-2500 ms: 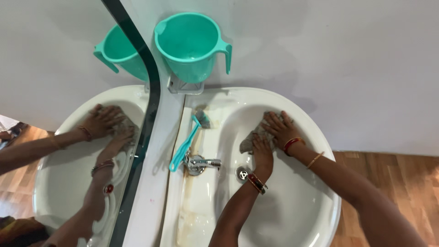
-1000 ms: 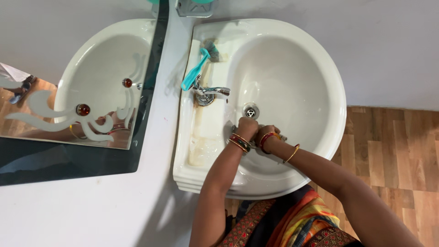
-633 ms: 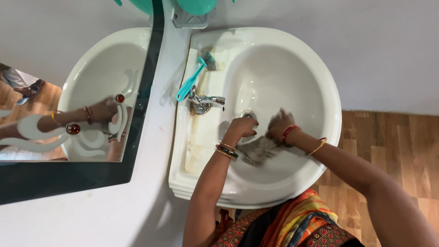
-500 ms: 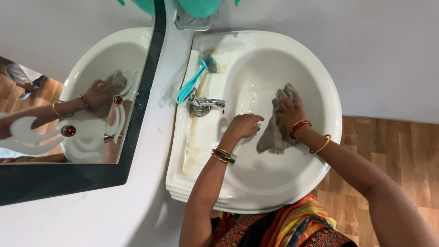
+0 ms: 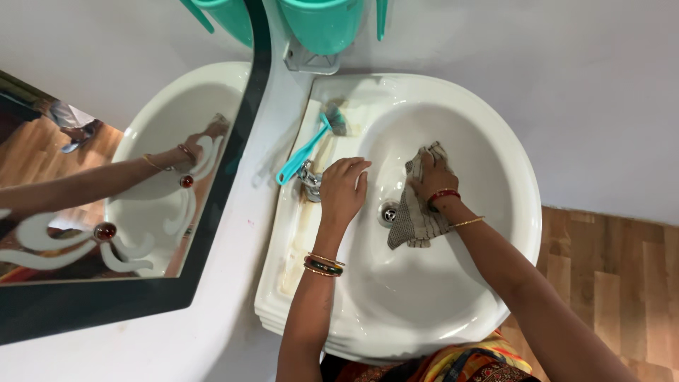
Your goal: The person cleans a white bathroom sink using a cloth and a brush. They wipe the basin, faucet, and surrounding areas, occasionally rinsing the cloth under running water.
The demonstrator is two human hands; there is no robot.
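A white oval washbasin (image 5: 509,184) is fixed to a pale wall. My right hand (image 5: 429,177) presses a grey checked cloth (image 5: 414,212) against the inside of the bowl, just right of the drain (image 5: 387,213). My left hand (image 5: 343,189) lies flat with fingers apart over the chrome tap (image 5: 308,181), covering most of it. Both wrists wear bangles.
A teal-handled brush (image 5: 308,147) lies on the stained left ledge of the basin. A teal mug (image 5: 322,22) hangs on a holder above. A black-framed mirror (image 5: 106,184) fills the left side. Wooden floor (image 5: 608,276) shows at right.
My left hand moved from the bowl up onto the tap. My right hand with the cloth shifted left toward the drain. The view tilted down slightly.
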